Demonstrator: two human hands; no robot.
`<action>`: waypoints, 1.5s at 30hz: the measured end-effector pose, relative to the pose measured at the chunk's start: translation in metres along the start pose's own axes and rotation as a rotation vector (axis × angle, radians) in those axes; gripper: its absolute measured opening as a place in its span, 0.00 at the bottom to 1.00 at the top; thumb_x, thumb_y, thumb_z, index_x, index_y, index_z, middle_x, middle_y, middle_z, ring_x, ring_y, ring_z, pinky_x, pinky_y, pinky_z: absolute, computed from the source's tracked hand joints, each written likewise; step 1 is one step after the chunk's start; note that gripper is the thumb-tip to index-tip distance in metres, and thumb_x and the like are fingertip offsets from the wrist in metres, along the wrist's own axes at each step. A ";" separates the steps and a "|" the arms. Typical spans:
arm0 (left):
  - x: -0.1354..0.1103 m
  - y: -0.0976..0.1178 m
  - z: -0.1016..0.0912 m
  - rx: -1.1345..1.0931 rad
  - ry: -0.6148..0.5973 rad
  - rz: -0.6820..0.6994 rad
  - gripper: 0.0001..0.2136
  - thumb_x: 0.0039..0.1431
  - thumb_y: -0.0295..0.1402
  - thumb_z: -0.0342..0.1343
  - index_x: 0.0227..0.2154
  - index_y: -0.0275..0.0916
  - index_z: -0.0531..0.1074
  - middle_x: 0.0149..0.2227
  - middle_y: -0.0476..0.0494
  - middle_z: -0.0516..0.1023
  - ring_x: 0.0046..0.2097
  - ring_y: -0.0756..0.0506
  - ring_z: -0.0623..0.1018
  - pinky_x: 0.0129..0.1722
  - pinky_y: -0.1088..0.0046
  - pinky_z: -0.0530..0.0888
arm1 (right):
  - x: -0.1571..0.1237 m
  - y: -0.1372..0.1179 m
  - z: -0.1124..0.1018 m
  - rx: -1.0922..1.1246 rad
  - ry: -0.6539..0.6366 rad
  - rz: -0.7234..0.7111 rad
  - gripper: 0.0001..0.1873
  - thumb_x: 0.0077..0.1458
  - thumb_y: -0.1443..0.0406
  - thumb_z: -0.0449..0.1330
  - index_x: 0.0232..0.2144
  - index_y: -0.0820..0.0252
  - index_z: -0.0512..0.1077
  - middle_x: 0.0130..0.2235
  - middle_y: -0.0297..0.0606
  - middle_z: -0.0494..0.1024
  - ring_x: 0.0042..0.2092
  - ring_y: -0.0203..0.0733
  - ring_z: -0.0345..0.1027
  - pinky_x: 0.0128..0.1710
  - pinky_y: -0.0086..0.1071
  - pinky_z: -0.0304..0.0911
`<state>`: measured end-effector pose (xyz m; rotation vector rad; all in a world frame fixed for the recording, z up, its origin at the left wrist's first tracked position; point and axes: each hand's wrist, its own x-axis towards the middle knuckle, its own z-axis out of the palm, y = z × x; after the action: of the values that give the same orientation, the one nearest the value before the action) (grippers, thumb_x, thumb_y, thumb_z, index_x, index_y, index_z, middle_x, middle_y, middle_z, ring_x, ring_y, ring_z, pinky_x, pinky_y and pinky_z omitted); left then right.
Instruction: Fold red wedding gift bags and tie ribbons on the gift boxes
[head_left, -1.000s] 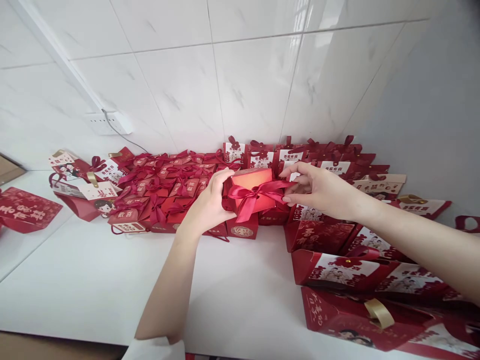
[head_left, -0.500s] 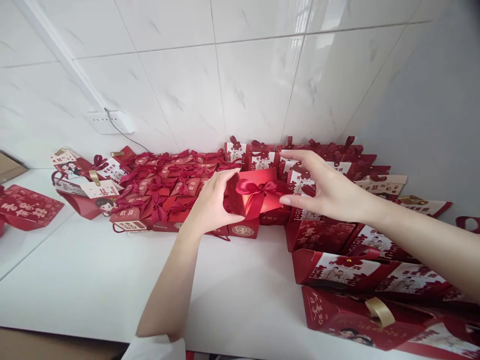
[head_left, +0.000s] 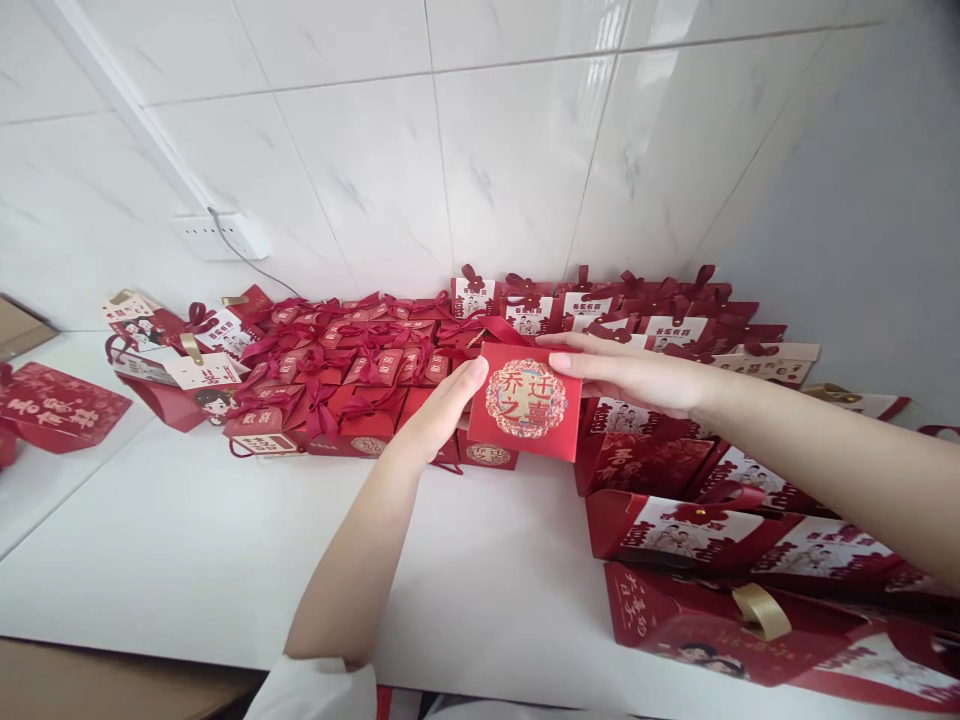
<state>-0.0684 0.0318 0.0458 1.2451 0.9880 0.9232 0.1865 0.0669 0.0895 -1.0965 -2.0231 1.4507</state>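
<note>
Between both hands, a red gift box is held up above the front of the packed boxes, its face with a round gold emblem and Chinese characters turned toward me. My left hand grips its left side, the thumb on the upper left edge. From the right, my right hand holds the upper right corner, thumb on the face and fingers behind. Part of a ribbon shows behind its top. Just behind and to the left lie tight rows of small red boxes with ribbon bows.
Larger red gift boxes with white picture panels stand in rows on the right. Other handled boxes and a red box are at the left of the white table. Behind are a tiled wall and a socket.
The gift box has been tipped so its emblem face now points at me instead of its ribbon-bow top. My right hand has closed onto its upper right corner.
</note>
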 end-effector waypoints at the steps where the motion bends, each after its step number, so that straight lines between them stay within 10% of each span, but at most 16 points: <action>1: 0.000 0.000 0.000 -0.002 -0.013 -0.026 0.31 0.62 0.61 0.48 0.60 0.48 0.70 0.57 0.41 0.78 0.58 0.33 0.77 0.51 0.58 0.78 | 0.001 0.000 0.001 0.063 -0.030 -0.016 0.32 0.63 0.45 0.54 0.64 0.49 0.65 0.64 0.42 0.72 0.61 0.56 0.71 0.60 0.56 0.70; 9: -0.003 0.010 -0.001 -0.036 -0.130 -0.125 0.34 0.60 0.64 0.47 0.60 0.49 0.71 0.53 0.38 0.80 0.49 0.35 0.81 0.35 0.63 0.82 | 0.005 -0.001 0.002 0.242 0.049 0.057 0.32 0.63 0.41 0.46 0.55 0.51 0.73 0.53 0.47 0.82 0.54 0.60 0.77 0.51 0.60 0.74; 24: 0.001 0.008 -0.008 -0.055 -0.160 -0.110 0.35 0.58 0.65 0.48 0.55 0.42 0.75 0.52 0.34 0.80 0.47 0.36 0.80 0.34 0.64 0.82 | -0.001 -0.012 -0.001 0.258 0.080 0.054 0.33 0.63 0.41 0.46 0.57 0.51 0.72 0.52 0.47 0.82 0.52 0.59 0.78 0.52 0.61 0.73; 35: 0.008 -0.041 0.019 -0.692 -0.198 -0.055 0.33 0.48 0.62 0.60 0.47 0.40 0.77 0.52 0.39 0.81 0.64 0.27 0.71 0.61 0.46 0.69 | -0.009 -0.008 -0.001 0.381 -0.099 -0.251 0.49 0.45 0.47 0.72 0.66 0.49 0.60 0.63 0.45 0.72 0.60 0.57 0.71 0.57 0.51 0.70; 45: 0.013 -0.017 0.004 -0.408 0.030 0.232 0.26 0.58 0.53 0.57 0.51 0.40 0.76 0.52 0.42 0.81 0.60 0.32 0.76 0.59 0.53 0.73 | -0.045 -0.029 -0.008 -0.007 0.365 -0.169 0.34 0.53 0.52 0.70 0.59 0.47 0.68 0.63 0.40 0.72 0.64 0.53 0.64 0.62 0.51 0.66</action>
<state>-0.0597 0.0408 0.0277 1.0108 0.6417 1.2567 0.2089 0.0314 0.1242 -1.0741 -1.8131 1.0713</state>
